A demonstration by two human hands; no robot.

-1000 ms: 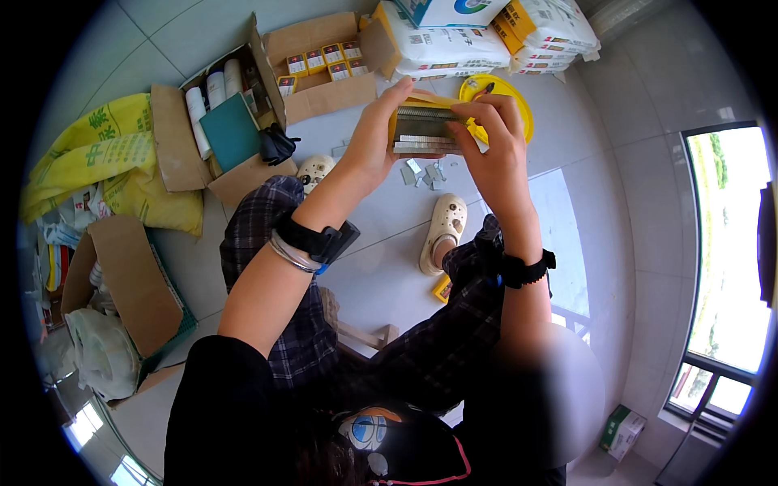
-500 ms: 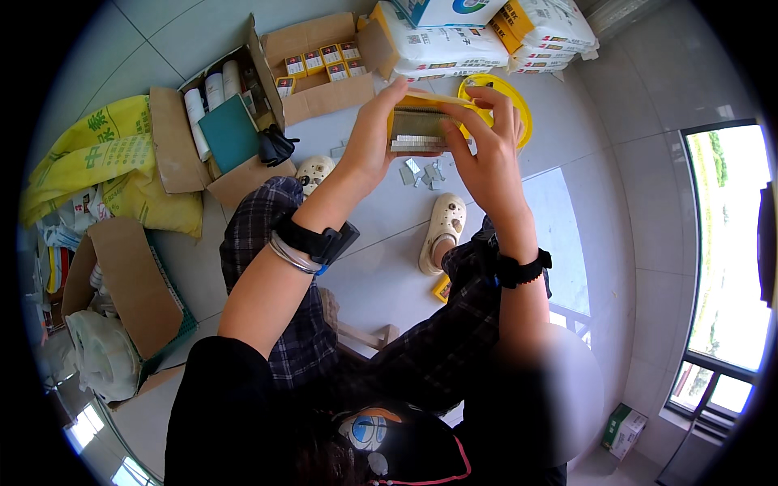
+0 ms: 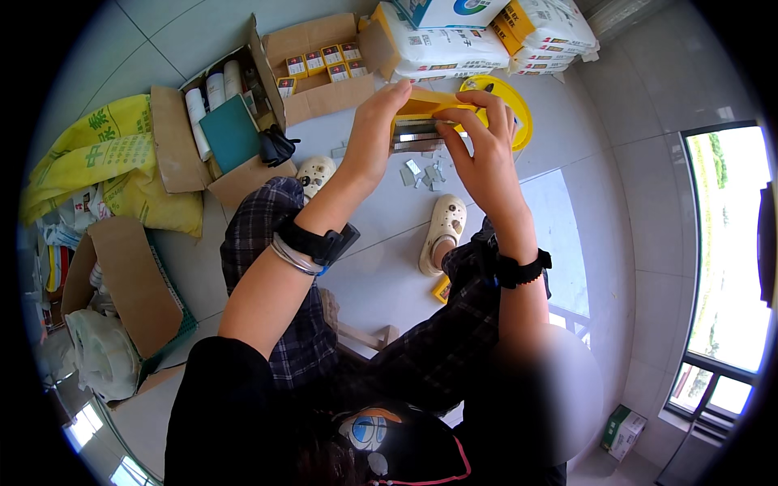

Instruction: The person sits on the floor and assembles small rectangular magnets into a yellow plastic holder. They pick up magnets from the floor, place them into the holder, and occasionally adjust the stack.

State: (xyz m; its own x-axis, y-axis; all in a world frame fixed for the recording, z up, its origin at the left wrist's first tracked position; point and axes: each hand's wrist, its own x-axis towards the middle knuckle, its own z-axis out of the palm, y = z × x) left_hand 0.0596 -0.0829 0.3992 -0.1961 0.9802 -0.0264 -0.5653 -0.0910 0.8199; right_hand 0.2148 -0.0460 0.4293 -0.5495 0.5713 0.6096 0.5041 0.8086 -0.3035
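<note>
Up in front of me my left hand (image 3: 378, 121) is closed round the left side of a small yellow box (image 3: 431, 103). Grey metal strips, seemingly staple strips (image 3: 415, 132), show in its open side. At the box's right end my right hand (image 3: 486, 134) has its fingers curled over the upper edge, and its thumb is against the strips. The fingertips behind the box are hidden. Below the box, several loose grey pieces (image 3: 423, 174) lie on the tiled floor (image 3: 381, 227).
A cardboard box (image 3: 316, 105) with several small yellow boxes stands ahead, beside a carton of white rolls (image 3: 196, 117). A round yellow tray (image 3: 521, 113) sits before stacked white bags (image 3: 454, 53). My shoe (image 3: 446, 225) is near a small yellow box (image 3: 442, 289).
The box has tilted in my hands: more of its yellow upper face shows, and less of the grey strips' broad face. Both arms have barely moved.
</note>
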